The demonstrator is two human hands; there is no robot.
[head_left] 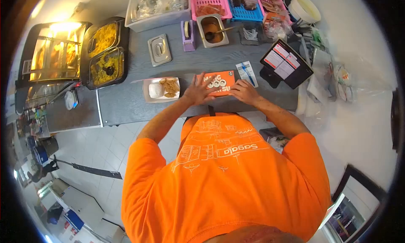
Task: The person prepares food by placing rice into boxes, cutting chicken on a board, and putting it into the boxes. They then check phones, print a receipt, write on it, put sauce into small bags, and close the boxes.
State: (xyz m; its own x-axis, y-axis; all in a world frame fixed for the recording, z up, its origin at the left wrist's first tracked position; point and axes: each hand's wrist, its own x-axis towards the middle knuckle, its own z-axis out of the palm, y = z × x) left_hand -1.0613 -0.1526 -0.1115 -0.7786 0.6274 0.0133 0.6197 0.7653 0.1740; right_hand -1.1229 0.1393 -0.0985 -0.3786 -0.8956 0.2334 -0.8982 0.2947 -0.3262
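Note:
A closed orange takeaway box [220, 79] with white lettering lies on the counter in front of me. My left hand [198, 91] rests flat at its left side, fingers spread over the lid. At the right edge, my right hand [244, 92] has its fingers bent together around the near corner of the box. Left of my left hand stands an open takeaway box [147, 93], holding a white mound of rice [156, 90] and brown fried pieces [170, 87]. Just beyond my right hand lie a paper slip [244, 70] and a blue pen [249, 75].
A tablet on a stand [287, 63] is at the right. Behind sit a sauce pan with ladle [214, 32], a purple tape dispenser [188, 38], a metal lid [159, 49] and coloured baskets [244, 13]. Food trays [104, 53] and a lit warmer [55, 53] occupy the left.

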